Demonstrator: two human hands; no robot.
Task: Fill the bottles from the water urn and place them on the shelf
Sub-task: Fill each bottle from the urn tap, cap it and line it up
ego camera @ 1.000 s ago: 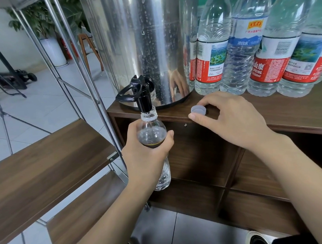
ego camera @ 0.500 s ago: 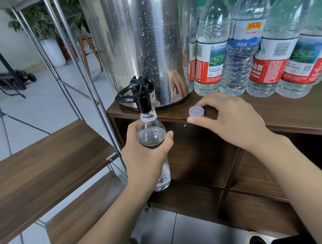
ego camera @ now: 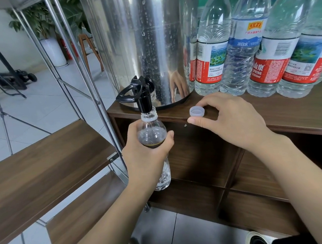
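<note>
A steel water urn (ego camera: 137,46) stands on the wooden cabinet top (ego camera: 290,111), its black tap (ego camera: 143,98) hanging over the front left corner. My left hand (ego camera: 147,157) grips a clear plastic bottle (ego camera: 153,134) upright, its open mouth right under the tap spout. Water fills the bottle up to its shoulder. My right hand (ego camera: 231,120) rests on the cabinet edge and pinches a pale blue cap (ego camera: 197,112) between thumb and fingers.
Several labelled water bottles (ego camera: 237,48) stand in a row to the right of the urn. A metal-framed rack with wooden shelves (ego camera: 44,169) sits to the left, lower than the cabinet top. Open cabinet compartments (ego camera: 207,156) lie below the hands.
The view has shifted slightly. My right hand with the cap has edged a little forward along the cabinet edge. The bottle stays under the tap.
</note>
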